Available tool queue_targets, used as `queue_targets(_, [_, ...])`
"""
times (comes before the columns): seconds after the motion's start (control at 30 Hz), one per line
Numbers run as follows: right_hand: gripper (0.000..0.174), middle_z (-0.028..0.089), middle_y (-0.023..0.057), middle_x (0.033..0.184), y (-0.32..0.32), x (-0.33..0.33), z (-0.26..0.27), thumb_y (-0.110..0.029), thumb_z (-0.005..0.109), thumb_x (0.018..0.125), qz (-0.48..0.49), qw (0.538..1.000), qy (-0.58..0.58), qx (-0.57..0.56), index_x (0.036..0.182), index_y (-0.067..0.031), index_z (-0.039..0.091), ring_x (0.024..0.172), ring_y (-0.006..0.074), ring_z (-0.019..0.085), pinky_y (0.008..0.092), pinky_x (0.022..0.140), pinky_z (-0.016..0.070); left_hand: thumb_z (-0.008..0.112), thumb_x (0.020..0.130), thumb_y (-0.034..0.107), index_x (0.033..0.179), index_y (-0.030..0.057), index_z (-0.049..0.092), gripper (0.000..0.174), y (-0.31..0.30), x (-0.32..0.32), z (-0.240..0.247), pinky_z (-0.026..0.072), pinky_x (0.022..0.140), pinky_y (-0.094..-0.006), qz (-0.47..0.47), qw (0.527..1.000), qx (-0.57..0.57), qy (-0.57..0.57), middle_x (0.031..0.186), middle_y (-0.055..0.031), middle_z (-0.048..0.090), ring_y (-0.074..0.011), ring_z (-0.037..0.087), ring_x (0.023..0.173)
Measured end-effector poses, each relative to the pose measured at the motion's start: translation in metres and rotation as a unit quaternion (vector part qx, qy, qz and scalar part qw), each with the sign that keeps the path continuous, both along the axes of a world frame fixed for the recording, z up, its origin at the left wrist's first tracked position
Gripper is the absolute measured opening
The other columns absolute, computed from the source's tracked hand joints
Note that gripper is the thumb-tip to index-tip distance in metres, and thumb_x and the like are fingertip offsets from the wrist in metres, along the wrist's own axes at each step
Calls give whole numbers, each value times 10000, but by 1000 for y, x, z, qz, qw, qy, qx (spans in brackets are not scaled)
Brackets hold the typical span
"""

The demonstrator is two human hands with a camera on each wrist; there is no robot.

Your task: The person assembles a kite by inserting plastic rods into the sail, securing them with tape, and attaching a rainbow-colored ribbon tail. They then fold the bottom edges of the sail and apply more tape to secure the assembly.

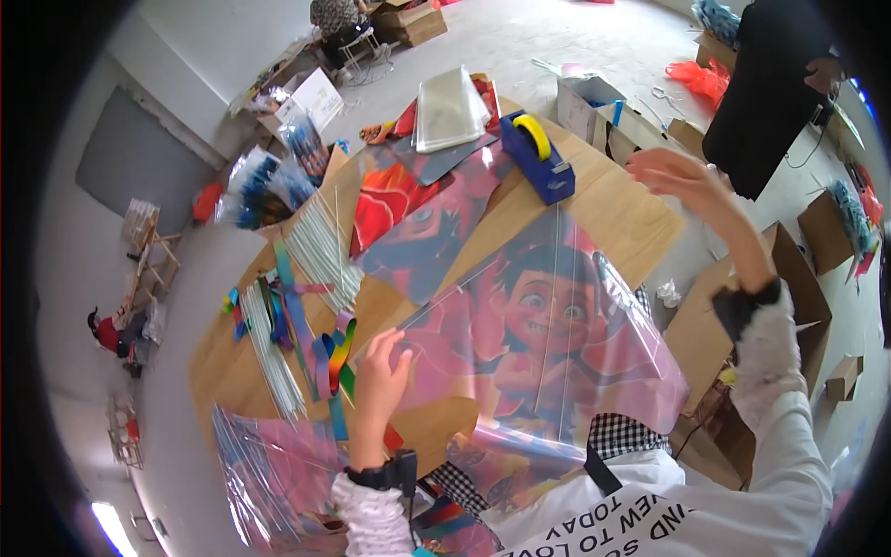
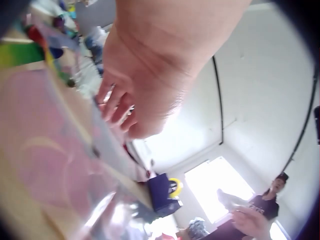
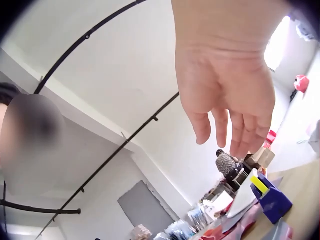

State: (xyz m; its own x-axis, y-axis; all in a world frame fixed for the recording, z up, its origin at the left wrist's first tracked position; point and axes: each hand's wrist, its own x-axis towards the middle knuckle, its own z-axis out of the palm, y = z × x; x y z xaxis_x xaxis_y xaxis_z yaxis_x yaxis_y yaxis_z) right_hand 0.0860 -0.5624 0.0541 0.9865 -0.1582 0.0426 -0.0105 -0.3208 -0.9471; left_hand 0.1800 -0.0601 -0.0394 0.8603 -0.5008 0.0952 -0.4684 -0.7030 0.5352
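A printed plastic kite (image 1: 548, 325) with a cartoon face and thin white rods lies spread over the front of the wooden table (image 1: 640, 227) and the person's lap. At its left edge is the left hand (image 1: 379, 381), its fingers loosely bent near a rod end; nothing shows in its grasp. In the left wrist view the palm of the left hand (image 2: 142, 85) hangs above the pink sheet. Raised off the table at the right, the right hand (image 1: 682, 176) has relaxed fingers and nothing in them. The right wrist view shows its bare palm (image 3: 227, 87).
A blue tape dispenser (image 1: 538, 158) with yellow tape stands at the table's far side, beside clear plastic bags (image 1: 450, 107). White rods (image 1: 320, 246) and rainbow ribbons (image 1: 334, 357) lie on the left. Cardboard boxes (image 1: 705, 325) stand right of the table; a person in black (image 1: 770, 93) is beyond.
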Motion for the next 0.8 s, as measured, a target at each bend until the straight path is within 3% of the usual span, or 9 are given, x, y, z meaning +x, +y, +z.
queue_targets(0.03, [362, 666, 46, 1193, -7, 25, -27, -281, 636, 992, -5, 999, -27, 32, 1268, -46, 625, 1090, 114, 610, 273, 909, 465, 665, 908, 157, 1204, 7, 642, 333, -10, -5, 26, 477, 990, -381, -11, 1000, 25, 13, 1267, -164, 635, -338, 610, 1169])
queue_targets(0.13, [347, 695, 66, 1113, -22, 103, -100, -297, 667, 966, -76, 996, -26, -48, 1190, -33, 672, 1041, 141, 632, 289, 880, 486, 667, 911, 173, 1214, 14, 638, 344, -51, -26, 96, 484, 968, -391, -52, 997, 36, 52, 1244, -158, 648, -344, 622, 1142])
queue_targets(0.23, [341, 730, 74, 995, -25, 154, -156, -305, 708, 911, -133, 990, -29, -30, 1095, -19, 724, 924, 166, 663, 309, 804, 510, 659, 917, 187, 1225, 16, 632, 354, -92, -37, 124, 491, 947, -403, -112, 992, -2, 57, 1224, -159, 657, -353, 630, 1118])
queue_targets(0.33, [323, 740, 64, 905, -20, 180, -164, -317, 725, 877, -191, 978, 73, -52, 999, -19, 758, 848, 178, 673, 324, 753, 513, 638, 940, 194, 1237, 15, 627, 347, -125, -37, 104, 500, 921, -408, -126, 980, -97, 124, 1200, -170, 664, -355, 634, 1104])
queue_targets(0.4, [301, 730, 75, 821, -20, 188, -169, -286, 755, 825, -196, 978, 66, -9, 893, 7, 765, 759, 190, 670, 327, 683, 498, 632, 947, 199, 1235, 13, 628, 343, -146, -35, 75, 505, 910, -407, -103, 966, -161, 176, 1193, -174, 664, -358, 634, 1099])
queue_targets(0.5, [259, 714, 102, 783, -13, 193, -164, -223, 755, 794, -208, 972, 74, 84, 858, 28, 752, 718, 198, 663, 321, 652, 484, 622, 955, 198, 1228, 20, 637, 326, -168, -34, 39, 511, 889, -402, -100, 967, -143, 185, 1169, -179, 670, -354, 645, 1077])
queue_targets(0.6, [224, 696, 120, 758, -4, 193, -154, -172, 739, 772, -232, 959, 75, 146, 817, 47, 733, 693, 201, 657, 318, 622, 476, 652, 936, 176, 1236, 16, 644, 340, -175, -34, 31, 508, 882, -326, -115, 962, -90, 229, 1120, -138, 692, -241, 677, 1024])
queue_targets(0.7, [219, 679, 117, 737, 11, 186, -138, -156, 724, 766, -257, 943, 46, 207, 802, 60, 717, 672, 203, 653, 325, 600, 475, 651, 935, 177, 1232, 10, 644, 341, -173, -29, 22, 518, 850, -326, -120, 966, -83, 215, 1088, -130, 695, -229, 677, 975])
queue_targets(0.8, [241, 665, 104, 733, 27, 181, -112, -161, 722, 762, -283, 928, 27, 238, 828, 70, 712, 646, 202, 646, 332, 581, 471, 630, 941, 180, 1203, 10, 645, 313, -168, -22, 18, 519, 852, -401, -124, 969, -100, 189, 1118, -166, 682, -333, 664, 1031])
